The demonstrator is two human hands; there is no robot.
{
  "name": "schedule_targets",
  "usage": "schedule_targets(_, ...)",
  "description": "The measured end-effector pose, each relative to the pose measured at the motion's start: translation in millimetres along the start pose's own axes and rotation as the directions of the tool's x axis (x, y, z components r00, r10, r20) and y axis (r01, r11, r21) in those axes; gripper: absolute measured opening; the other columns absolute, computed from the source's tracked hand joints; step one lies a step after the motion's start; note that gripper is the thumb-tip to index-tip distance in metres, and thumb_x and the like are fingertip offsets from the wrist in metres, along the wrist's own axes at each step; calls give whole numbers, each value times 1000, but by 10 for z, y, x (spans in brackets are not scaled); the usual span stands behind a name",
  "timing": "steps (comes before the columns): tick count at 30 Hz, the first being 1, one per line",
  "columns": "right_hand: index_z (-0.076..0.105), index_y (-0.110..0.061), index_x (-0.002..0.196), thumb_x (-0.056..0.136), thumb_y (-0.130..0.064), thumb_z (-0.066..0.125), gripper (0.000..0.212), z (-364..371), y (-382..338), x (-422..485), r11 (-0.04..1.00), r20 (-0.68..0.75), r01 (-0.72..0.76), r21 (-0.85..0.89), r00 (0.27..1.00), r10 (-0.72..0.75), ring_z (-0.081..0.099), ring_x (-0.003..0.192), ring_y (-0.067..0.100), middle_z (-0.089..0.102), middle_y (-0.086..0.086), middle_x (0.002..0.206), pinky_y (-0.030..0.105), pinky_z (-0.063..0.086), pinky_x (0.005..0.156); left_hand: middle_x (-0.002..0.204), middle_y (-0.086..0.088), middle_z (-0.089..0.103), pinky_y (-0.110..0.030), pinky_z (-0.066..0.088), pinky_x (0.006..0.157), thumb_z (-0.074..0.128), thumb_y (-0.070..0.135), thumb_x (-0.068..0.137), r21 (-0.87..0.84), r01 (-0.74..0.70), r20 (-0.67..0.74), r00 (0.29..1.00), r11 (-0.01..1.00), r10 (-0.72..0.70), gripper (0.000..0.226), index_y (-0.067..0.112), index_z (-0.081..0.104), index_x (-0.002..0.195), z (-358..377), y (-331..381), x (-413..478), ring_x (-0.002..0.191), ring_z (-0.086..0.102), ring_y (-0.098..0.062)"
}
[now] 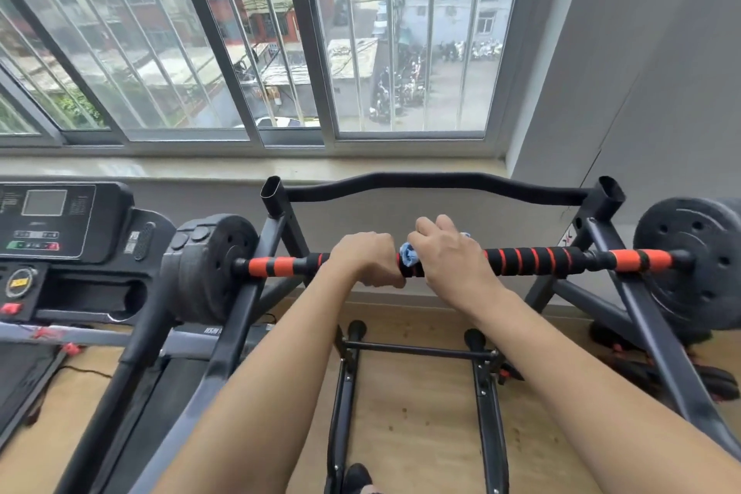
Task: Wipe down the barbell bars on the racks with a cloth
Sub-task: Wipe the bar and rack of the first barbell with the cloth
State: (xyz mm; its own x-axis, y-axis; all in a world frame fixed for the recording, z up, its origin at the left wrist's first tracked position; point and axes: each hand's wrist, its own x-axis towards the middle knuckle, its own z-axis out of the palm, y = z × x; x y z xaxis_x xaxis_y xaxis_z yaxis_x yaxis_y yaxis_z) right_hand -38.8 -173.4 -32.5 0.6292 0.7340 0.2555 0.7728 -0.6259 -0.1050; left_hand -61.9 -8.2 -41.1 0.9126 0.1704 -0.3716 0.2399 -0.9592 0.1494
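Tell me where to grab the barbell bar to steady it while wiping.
Grip the striped foam sleeve near the middle, overhand from your side, as the left hand does beside the blue cloth. The bar lies level across the rack, with plates blocking both ends.

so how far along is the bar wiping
Mid-job. Done: nothing on the bar shows as clean or dirty, so I cannot tell. In hand: the right hand wraps the blue cloth round the middle of the barbell bar, while the left hand grips the bar beside it. Left: probably the outer stretches toward both ends.
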Motion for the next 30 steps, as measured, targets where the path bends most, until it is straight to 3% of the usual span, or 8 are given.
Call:
schedule_targets(4, 62, -14, 103, 92, -6, 63, 14, 0, 36, 26, 1000, 9, 9, -3, 1000, -9, 39, 87, 17, 52, 1, 103, 31, 42, 57, 79, -6, 74, -30, 61, 64, 81, 27, 83, -300, -41, 220, 969, 953, 111, 19, 14, 74, 94, -127, -94, 147, 59, 66, -17)
schedule_targets(7, 60, -17, 103, 95, -6, 57, 14, -2, 89, 130, 999, 61, -21, 25, 998, 20, 44, 92, 20, 48, -2, 103, 36, 49, 60, 76, 7, 70, -33, 61, 61, 79, 45, 72, -80, -189, -168, 970, 979, 173, 25, 29, 67, 88, -14, -164, 61, 66, 67, -14)
schedule_targets(10, 55, -19, 98, 94, -5, 51, 15, -23, 110, 256, 997, 119, -50, 62, 992, 43, 46, 95, 24, 47, -2, 101, 39, 48, 63, 72, 5, 68, -31, 51, 59, 70, 44, 78, 166, -70, -542, 827, 984, 150, 19, 27, 63, 83, 310, -120, -40, 64, 64, -21)
schedule_targets(13, 55, -18, 100, 93, -5, 53, 15, 5, 100, 273, 999, 115, -24, 38, 993, 19, 46, 95, 24, 48, -1, 103, 39, 46, 60, 72, 3, 70, -31, 52, 59, 64, 35, 87, 214, 42, -616, 781, 976, 101, 13, 25, 66, 80, 455, -35, -40, 61, 65, -23)
schedule_targets(18, 55, -14, 102, 94, -2, 52, 15, 26, 57, 231, 999, 89, 31, -27, 996, -28, 45, 96, 25, 47, 2, 108, 36, 39, 55, 76, 3, 67, -30, 52, 58, 68, 44, 87, 122, 13, -179, 984, 992, 10, 23, 21, 63, 87, 44, -55, 114, 63, 63, -15)
schedule_targets(23, 53, -16, 104, 95, -3, 54, 16, -8, 121, 235, 999, 92, 40, 13, 995, -41, 40, 90, 22, 45, 1, 107, 36, 39, 58, 75, -3, 70, -27, 55, 54, 81, 32, 86, -258, -32, 234, 968, 966, 94, 21, 14, 72, 92, -184, -118, 264, 56, 61, -15)
schedule_targets(26, 53, -18, 102, 94, -4, 55, 17, -20, 110, 291, 999, 115, -2, 38, 993, -2, 42, 90, 21, 45, -1, 104, 36, 41, 61, 74, 5, 69, -33, 59, 60, 75, 44, 82, 14, -155, -164, 974, 988, 155, 22, 24, 67, 89, -43, -167, 148, 62, 66, -16)
schedule_targets(30, 54, -19, 101, 95, -8, 56, 12, 1, 90, 318, 998, 88, -38, 48, 996, 33, 45, 89, 22, 47, -2, 101, 40, 50, 64, 73, 1, 70, -32, 54, 60, 63, 28, 89, 255, -88, -602, 765, 963, 230, 7, 21, 67, 89, 368, -91, 1, 63, 68, -26)
